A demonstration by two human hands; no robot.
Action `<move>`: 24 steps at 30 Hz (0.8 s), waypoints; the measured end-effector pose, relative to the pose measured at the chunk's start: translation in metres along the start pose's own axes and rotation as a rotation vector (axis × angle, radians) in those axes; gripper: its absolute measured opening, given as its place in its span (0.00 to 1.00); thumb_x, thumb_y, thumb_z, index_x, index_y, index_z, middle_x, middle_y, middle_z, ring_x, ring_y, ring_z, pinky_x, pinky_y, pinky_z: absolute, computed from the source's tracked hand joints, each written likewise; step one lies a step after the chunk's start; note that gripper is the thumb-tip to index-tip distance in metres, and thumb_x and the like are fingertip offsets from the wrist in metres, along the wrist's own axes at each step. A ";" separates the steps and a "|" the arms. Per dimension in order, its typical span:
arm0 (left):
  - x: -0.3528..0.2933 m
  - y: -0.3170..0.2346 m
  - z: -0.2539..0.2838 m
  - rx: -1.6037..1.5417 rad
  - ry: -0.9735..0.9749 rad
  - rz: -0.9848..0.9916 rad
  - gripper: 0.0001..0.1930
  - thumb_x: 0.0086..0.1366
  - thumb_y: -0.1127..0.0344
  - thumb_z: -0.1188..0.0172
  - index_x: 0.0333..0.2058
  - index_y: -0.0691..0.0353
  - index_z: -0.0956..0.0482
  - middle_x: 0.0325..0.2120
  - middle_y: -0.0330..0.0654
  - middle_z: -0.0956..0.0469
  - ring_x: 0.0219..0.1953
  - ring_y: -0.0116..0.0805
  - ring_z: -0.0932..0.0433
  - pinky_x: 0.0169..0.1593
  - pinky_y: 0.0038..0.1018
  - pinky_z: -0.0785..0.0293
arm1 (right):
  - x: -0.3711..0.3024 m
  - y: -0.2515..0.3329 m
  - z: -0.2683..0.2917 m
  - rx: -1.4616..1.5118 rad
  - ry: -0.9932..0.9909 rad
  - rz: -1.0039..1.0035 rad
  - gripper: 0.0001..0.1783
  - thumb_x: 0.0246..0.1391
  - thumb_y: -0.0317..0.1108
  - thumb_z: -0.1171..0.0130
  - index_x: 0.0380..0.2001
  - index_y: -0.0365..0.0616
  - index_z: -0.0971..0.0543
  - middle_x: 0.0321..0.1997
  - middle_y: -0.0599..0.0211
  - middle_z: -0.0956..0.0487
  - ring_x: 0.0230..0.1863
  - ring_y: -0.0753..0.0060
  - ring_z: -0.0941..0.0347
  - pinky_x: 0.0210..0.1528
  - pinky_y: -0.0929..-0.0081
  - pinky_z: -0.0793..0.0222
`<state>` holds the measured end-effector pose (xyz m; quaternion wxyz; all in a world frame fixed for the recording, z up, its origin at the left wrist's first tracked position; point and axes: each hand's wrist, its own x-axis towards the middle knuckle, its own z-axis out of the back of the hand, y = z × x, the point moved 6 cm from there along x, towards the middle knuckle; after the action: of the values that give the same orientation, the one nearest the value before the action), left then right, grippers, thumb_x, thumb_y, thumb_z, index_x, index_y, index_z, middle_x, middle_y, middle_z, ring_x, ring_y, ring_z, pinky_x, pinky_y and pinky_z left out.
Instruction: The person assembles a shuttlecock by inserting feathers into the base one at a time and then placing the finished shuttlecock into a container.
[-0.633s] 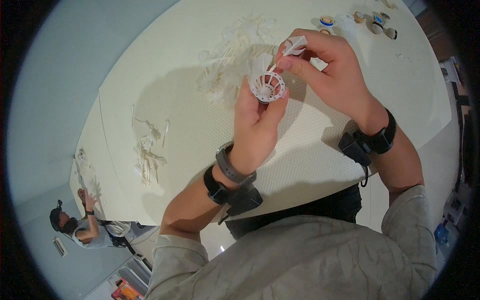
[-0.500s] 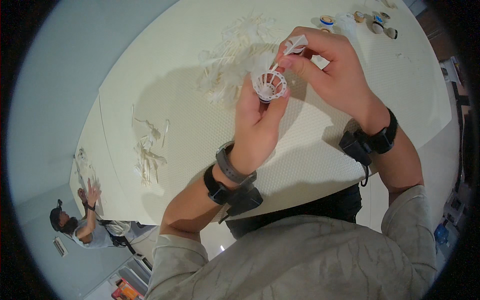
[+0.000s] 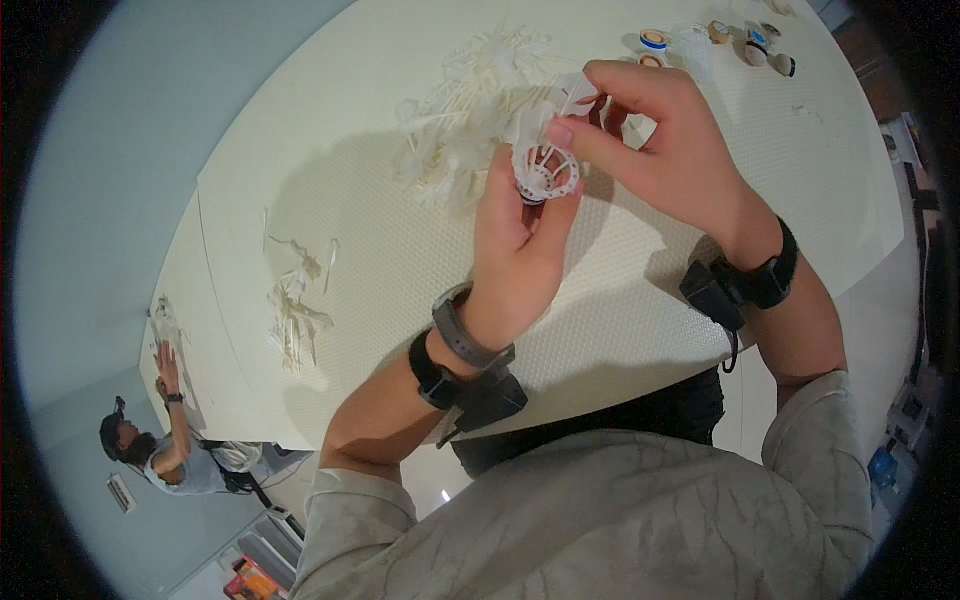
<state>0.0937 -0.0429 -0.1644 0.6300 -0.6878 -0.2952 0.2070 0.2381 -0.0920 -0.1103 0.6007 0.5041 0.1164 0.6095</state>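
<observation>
A white, cage-like shuttlecock frame [image 3: 546, 178] is held between the thumb and fingers of my left hand [image 3: 522, 238]. Its round rim has a row of small holes and faces up toward me, with thin spokes running down inside. Above it, my right hand [image 3: 668, 138] pinches a white feather [image 3: 572, 98] between thumb and forefinger. The feather's lower end is at the rim, but whether it sits in the frame is hidden by my fingertips. Just beyond my hands lies a loose pile of white feathers [image 3: 470, 110].
A smaller bunch of feathers [image 3: 297, 310] lies to the left on the textured white table [image 3: 380, 260]. At the far right are a tape roll [image 3: 653, 40], a clear plastic bag [image 3: 692, 48] and several small round pieces [image 3: 757, 54]. Another person [image 3: 170, 440] works at the far left end.
My right hand has turned the feather more upright and brought its lower end to the frame's rim. My left hand has shifted slightly right with the frame. The other person's arm has moved.
</observation>
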 end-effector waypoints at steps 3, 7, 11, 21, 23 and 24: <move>-0.001 -0.001 0.001 0.030 -0.011 -0.009 0.15 0.72 0.76 0.46 0.55 0.63 0.32 0.37 0.34 0.27 0.31 0.20 0.32 0.34 0.21 0.33 | 0.000 0.001 0.003 0.041 -0.046 0.001 0.13 0.59 0.39 0.34 0.32 0.38 0.20 0.24 0.68 0.22 0.23 0.80 0.31 0.27 0.78 0.35; 0.000 -0.002 -0.001 0.017 -0.023 0.020 0.13 0.71 0.76 0.45 0.53 0.64 0.32 0.36 0.34 0.27 0.31 0.21 0.32 0.35 0.21 0.33 | 0.000 0.001 0.006 0.026 -0.083 0.033 0.13 0.59 0.38 0.34 0.31 0.38 0.20 0.22 0.68 0.23 0.22 0.80 0.33 0.26 0.78 0.36; -0.002 0.000 -0.001 -0.028 -0.022 0.000 0.12 0.71 0.76 0.45 0.51 0.64 0.31 0.37 0.35 0.26 0.32 0.22 0.31 0.36 0.22 0.32 | -0.002 0.002 -0.001 0.011 -0.039 0.052 0.13 0.58 0.37 0.34 0.29 0.38 0.22 0.21 0.69 0.25 0.21 0.80 0.34 0.25 0.78 0.37; -0.002 0.001 0.000 -0.040 -0.006 -0.018 0.11 0.72 0.75 0.45 0.51 0.63 0.31 0.37 0.35 0.26 0.33 0.22 0.30 0.38 0.22 0.31 | -0.001 0.010 0.002 -0.038 -0.061 0.109 0.12 0.57 0.35 0.33 0.27 0.39 0.23 0.20 0.67 0.26 0.20 0.75 0.33 0.24 0.76 0.36; -0.001 0.003 0.000 -0.036 -0.005 -0.014 0.11 0.72 0.75 0.45 0.51 0.63 0.31 0.37 0.35 0.26 0.34 0.22 0.30 0.38 0.22 0.31 | -0.001 0.009 0.002 -0.032 -0.043 0.106 0.12 0.58 0.35 0.34 0.27 0.39 0.23 0.21 0.67 0.26 0.20 0.76 0.33 0.24 0.76 0.36; -0.001 0.003 0.001 -0.032 -0.004 -0.011 0.11 0.72 0.74 0.44 0.51 0.63 0.31 0.37 0.35 0.26 0.34 0.22 0.30 0.38 0.22 0.31 | -0.001 0.009 0.002 -0.032 -0.043 0.105 0.12 0.58 0.35 0.34 0.27 0.39 0.23 0.21 0.67 0.26 0.20 0.76 0.33 0.24 0.76 0.36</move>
<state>0.0930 -0.0433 -0.1678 0.6196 -0.6955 -0.3037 0.2002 0.2339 -0.0956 -0.1035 0.5781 0.5128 0.0670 0.6311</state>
